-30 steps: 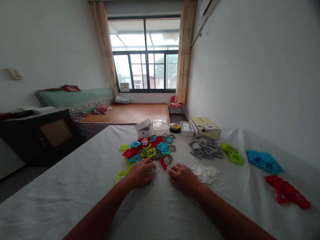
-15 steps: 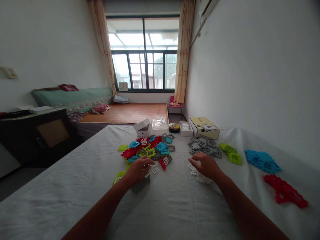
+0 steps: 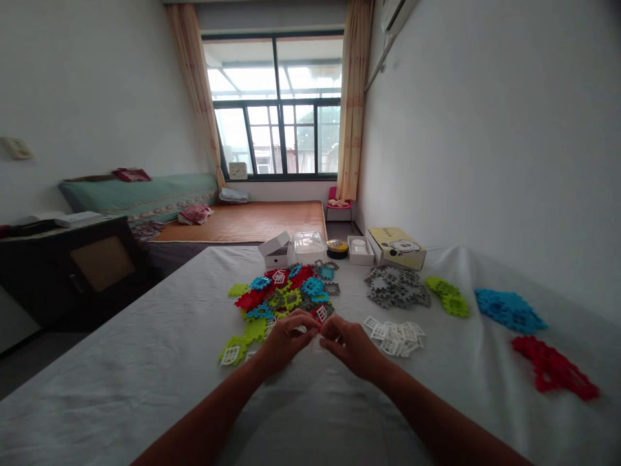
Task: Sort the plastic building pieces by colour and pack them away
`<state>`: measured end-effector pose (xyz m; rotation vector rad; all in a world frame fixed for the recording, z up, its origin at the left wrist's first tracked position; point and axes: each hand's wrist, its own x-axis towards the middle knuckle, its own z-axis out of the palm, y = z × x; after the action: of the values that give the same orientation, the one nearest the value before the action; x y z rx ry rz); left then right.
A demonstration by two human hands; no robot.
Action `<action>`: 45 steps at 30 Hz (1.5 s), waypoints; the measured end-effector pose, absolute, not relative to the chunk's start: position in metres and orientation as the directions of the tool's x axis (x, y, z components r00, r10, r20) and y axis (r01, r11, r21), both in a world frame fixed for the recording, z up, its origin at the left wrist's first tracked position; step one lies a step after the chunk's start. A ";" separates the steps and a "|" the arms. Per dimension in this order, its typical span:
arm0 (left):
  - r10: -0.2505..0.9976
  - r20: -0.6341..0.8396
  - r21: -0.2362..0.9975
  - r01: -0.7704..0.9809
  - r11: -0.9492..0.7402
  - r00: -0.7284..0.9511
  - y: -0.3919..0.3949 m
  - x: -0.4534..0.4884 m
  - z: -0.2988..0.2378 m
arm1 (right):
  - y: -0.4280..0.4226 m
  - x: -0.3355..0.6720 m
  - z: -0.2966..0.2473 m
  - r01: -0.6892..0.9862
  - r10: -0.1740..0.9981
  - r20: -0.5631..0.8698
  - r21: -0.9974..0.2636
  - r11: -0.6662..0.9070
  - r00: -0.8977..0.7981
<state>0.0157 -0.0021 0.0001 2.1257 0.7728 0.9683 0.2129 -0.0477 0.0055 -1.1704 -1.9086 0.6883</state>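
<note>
My left hand (image 3: 285,340) and my right hand (image 3: 350,346) meet in front of me over the white sheet, fingertips pinched together on a small piece I cannot make out; a bit of red and white shows between them. Just beyond lies a mixed heap of red, blue, green and grey plastic puzzle tiles (image 3: 286,292). White window-shaped pieces (image 3: 396,336) lie in a small pile right of my right hand. A green tile with a white piece (image 3: 239,346) lies left of my left hand.
Sorted piles lie to the right: grey (image 3: 398,288), green (image 3: 449,296), blue (image 3: 508,310), red (image 3: 553,367). Small boxes (image 3: 277,249), a clear container (image 3: 309,244), a round tin (image 3: 338,247) and a yellow box (image 3: 398,247) line the far edge. A wall runs along the right.
My right hand came back left from the white pieces to meet my left hand. Both hands lifted off the sheet and pinched together at the middle.
</note>
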 end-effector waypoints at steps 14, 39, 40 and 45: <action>0.635 0.318 0.135 0.630 -0.765 0.704 0.011 0.017 -0.017 | -0.030 0.289 0.011 0.823 0.894 0.352 -0.393 0.409 -0.277; 0.731 0.339 0.207 0.710 -0.673 0.593 0.012 -0.007 0.004 | -0.017 0.242 -0.002 0.867 0.811 0.479 -0.178 0.465 -0.337; 0.735 0.315 0.187 0.720 -0.668 0.600 0.011 -0.007 0.004 | -0.016 0.248 0.000 0.861 0.817 0.500 -0.238 0.450 -0.289; 0.744 0.210 0.073 0.749 -0.659 0.634 0.010 -0.003 0.003 | -0.014 0.298 0.010 0.795 0.901 0.410 -0.495 0.350 -0.142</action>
<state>-0.0033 0.0099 0.0025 2.8587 1.3056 0.3529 0.2976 -0.0135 0.0095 -1.4743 -1.9627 0.2076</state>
